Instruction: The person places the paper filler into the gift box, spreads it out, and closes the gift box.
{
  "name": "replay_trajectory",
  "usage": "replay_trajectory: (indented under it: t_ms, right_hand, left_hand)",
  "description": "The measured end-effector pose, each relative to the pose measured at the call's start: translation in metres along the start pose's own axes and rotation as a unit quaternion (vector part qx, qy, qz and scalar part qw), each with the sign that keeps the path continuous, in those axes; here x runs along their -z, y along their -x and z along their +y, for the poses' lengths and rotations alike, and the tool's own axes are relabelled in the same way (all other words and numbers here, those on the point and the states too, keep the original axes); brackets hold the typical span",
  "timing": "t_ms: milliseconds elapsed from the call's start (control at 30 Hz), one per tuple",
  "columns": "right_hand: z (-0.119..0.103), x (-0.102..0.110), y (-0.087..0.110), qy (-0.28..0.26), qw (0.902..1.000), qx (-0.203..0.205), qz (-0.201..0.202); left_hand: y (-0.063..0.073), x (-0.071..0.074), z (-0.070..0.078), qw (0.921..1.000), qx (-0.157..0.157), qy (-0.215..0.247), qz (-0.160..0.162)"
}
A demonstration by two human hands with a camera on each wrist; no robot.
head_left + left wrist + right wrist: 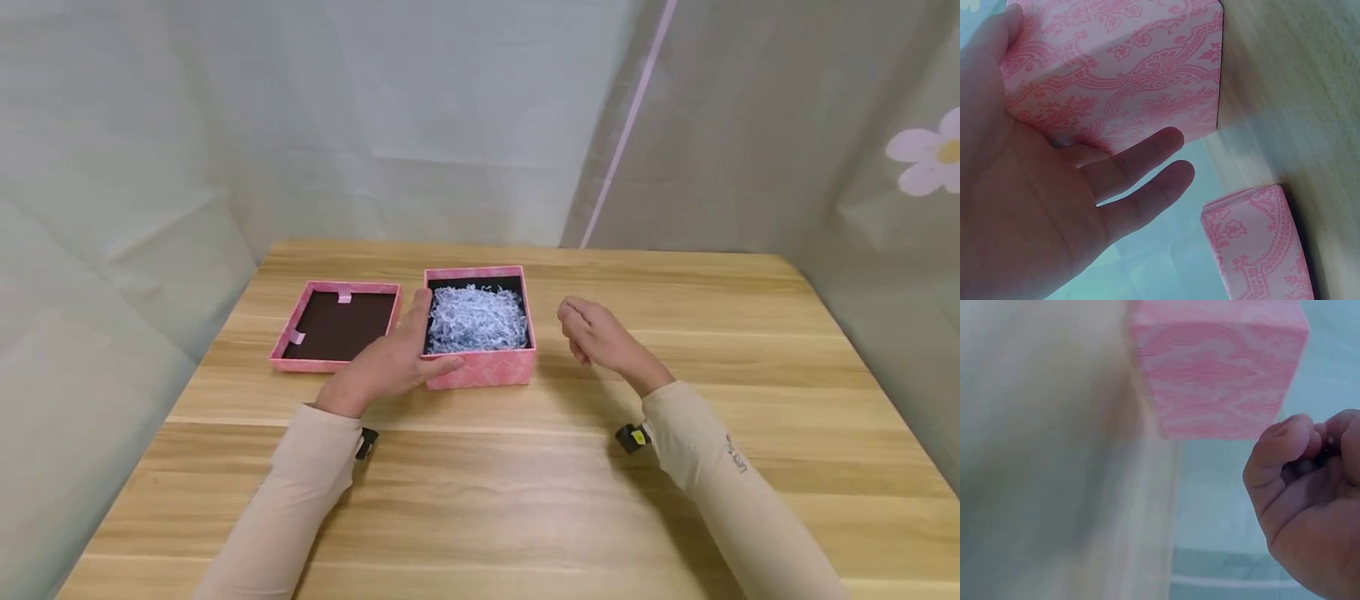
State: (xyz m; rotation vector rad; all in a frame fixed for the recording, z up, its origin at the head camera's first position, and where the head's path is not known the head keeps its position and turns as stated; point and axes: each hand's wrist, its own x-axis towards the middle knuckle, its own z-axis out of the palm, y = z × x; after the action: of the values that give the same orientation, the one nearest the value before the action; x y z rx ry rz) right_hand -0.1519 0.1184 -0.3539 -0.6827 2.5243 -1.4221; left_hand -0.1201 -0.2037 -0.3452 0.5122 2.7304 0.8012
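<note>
A pink patterned box (480, 369) stands uncovered on the table, with pale blue shredded paper (477, 321) inside it. At its left front corner is my left hand (393, 354); the thumb lies against the front wall and the extended fingers reach along the left side. In the left wrist view, two fingers (1141, 169) stretch out straight beside the box. My right hand (596, 333) hovers right of the box, apart from it, with fingers curled toward the thumb. Between those fingertips shows a small dark thing (1330, 447), mostly hidden, its kind unclear.
The box's pink lid (337, 365) lies upturned left of the box, its dark inside and two pale ribbon tabs showing. Both stand on a wood-grain table (480, 500). Pale cloth (420, 125) hangs behind and on both sides.
</note>
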Motion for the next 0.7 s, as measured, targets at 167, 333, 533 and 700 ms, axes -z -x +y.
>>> replay_trajectory:
  t_ms: [167,333,533,700]
  right_hand:
    - [-0.017,0.003,-0.041,-0.074,0.9962,-0.045,-0.009]
    - [-0.026,0.007,-0.064,-0.096,0.9929,-0.07,0.007]
    - [-0.033,0.007,-0.078,-0.049,0.9956,-0.075,0.026]
    - [-0.037,0.009,-0.071,-0.015,0.9958,-0.06,0.068]
  left_hand:
    - [0.001,-0.001,-0.001,1.0,-0.002,0.002,0.004]
    - [0.002,-0.003,0.003,1.0,-0.004,-0.006,0.002]
    - [0.003,-0.003,0.007,1.0,-0.006,-0.004,0.004]
    - [0.001,-0.006,0.011,0.9998,-0.019,0.008,-0.002]
